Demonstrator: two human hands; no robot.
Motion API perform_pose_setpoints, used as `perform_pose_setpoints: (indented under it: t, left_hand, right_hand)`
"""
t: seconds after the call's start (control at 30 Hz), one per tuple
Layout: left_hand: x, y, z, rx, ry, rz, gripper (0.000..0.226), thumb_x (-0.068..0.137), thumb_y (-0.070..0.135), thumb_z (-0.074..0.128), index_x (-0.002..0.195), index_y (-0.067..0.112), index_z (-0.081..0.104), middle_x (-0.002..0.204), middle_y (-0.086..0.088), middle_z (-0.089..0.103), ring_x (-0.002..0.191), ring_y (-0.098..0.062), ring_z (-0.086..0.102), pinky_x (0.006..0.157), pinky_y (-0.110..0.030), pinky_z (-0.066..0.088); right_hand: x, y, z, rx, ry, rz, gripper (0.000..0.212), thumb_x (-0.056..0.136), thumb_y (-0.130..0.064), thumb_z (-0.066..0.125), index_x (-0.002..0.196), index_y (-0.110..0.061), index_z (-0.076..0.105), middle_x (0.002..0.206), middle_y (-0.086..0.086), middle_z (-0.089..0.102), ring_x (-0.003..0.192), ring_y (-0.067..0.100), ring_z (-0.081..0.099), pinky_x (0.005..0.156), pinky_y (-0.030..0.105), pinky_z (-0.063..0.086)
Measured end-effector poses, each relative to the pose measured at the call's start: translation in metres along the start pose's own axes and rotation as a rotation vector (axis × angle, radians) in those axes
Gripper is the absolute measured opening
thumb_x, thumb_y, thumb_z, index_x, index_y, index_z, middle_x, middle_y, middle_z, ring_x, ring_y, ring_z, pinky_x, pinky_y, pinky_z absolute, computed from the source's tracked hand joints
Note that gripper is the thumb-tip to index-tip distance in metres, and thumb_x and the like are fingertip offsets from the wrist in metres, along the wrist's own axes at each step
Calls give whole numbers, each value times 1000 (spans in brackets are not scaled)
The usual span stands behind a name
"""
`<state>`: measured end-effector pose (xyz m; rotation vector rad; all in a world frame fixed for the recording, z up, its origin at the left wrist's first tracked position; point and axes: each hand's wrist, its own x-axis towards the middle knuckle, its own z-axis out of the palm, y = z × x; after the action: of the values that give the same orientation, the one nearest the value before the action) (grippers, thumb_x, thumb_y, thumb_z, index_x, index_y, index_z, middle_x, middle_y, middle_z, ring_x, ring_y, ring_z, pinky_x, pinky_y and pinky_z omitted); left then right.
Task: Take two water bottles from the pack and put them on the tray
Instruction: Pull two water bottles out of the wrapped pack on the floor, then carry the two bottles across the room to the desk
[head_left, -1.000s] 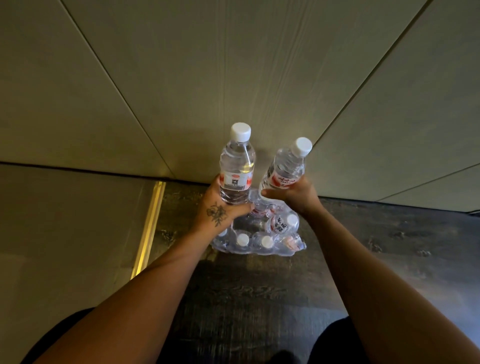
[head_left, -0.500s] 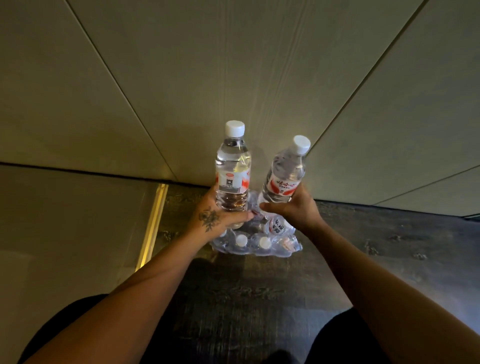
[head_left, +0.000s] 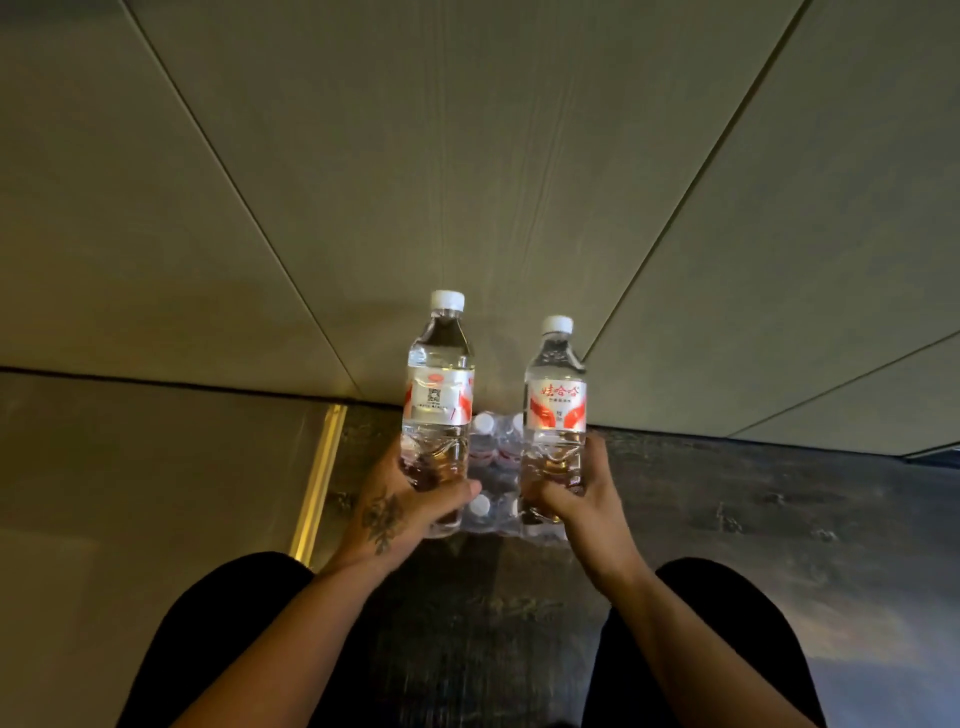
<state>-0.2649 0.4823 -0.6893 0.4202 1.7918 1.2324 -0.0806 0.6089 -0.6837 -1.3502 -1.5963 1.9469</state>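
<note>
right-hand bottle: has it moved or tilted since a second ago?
Yes. The right-hand bottle leaned toward the right before; it now stands nearly upright, held by the right hand nearer the person, overlapping the pack on the floor.

pack (head_left: 493, 467) — mostly behind bottles (head_left: 439, 405)

head view looks steeply down, close over floor (head_left: 727, 519).

Both forearms are bare, no sleeves showing. The left hand (head_left: 400, 512) carries a dark flower tattoo (head_left: 383, 519) on its back. Black trousers (head_left: 218, 623) cover the legs.
</note>
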Motion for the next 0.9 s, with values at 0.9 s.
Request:
perform_pose_setpoints:
  t: [0.9]
  left_hand:
    - [-320, 449, -31, 0, -49, 37, 32, 59, 37, 89, 88, 44, 81, 78, 6, 82, 64, -4, 76, 54, -17, 58]
  right_hand:
    - [-298, -414, -46, 155, 39, -65, 67, 74, -34, 79, 136, -38, 55, 114, -6, 79, 105, 21, 78, 74, 29, 65]
